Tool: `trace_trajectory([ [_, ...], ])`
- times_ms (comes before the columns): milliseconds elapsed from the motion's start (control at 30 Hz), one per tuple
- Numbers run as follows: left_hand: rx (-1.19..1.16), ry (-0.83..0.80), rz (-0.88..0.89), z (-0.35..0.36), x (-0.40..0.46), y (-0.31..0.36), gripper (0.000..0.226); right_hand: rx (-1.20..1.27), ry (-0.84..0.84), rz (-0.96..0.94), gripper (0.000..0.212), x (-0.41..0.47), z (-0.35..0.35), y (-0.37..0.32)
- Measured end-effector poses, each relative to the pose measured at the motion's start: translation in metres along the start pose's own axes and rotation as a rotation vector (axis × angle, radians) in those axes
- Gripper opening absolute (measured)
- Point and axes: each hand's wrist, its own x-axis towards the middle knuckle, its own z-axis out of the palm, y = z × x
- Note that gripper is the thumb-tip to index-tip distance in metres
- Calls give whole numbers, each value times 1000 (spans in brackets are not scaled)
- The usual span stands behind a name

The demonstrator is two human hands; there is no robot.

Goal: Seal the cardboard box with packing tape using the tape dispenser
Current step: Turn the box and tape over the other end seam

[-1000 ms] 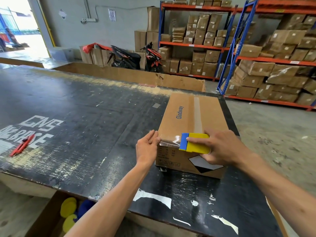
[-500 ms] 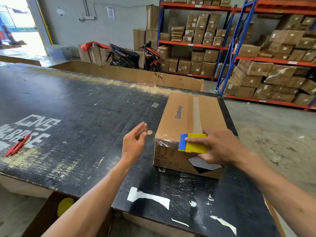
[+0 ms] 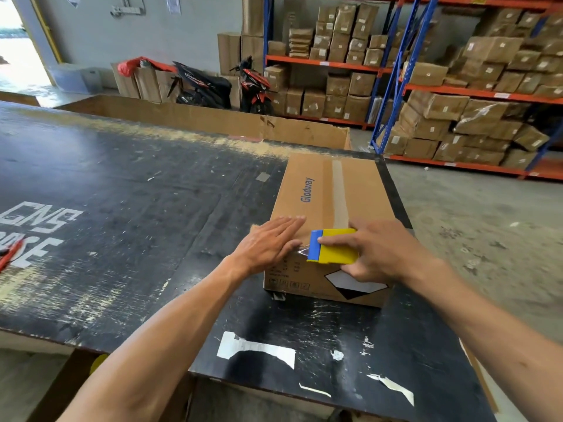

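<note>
A brown cardboard box printed "Glodway" lies on the black table, with a strip of tape along its top seam. My right hand grips a yellow and blue tape dispenser at the box's near top edge. My left hand lies flat, fingers together, on the near left corner of the box top, pressing beside the dispenser. Clear tape shows between the two hands.
A red cutter lies at the table's far left edge. White tape scraps stick to the near table. A large open carton stands behind the table. Shelves of boxes and two motorbikes fill the background.
My left hand left the box's near corner, swung out over the table, then came back and now lies flat on the box top. The right hand and dispenser stayed in place.
</note>
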Motion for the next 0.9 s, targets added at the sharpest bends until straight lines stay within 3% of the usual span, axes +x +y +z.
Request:
trace_trajectory([
  [333, 1, -13, 24, -6, -1, -3, 67, -7, -30, -57, 58, -17, -12, 6],
  [500, -6, -21, 23, -7, 0, 2, 64, -11, -35, 31, 57, -43, -9, 33],
  [900, 204, -27, 162, -2, 4, 0, 57, -182, -186, 121, 61, -27, -13, 16],
])
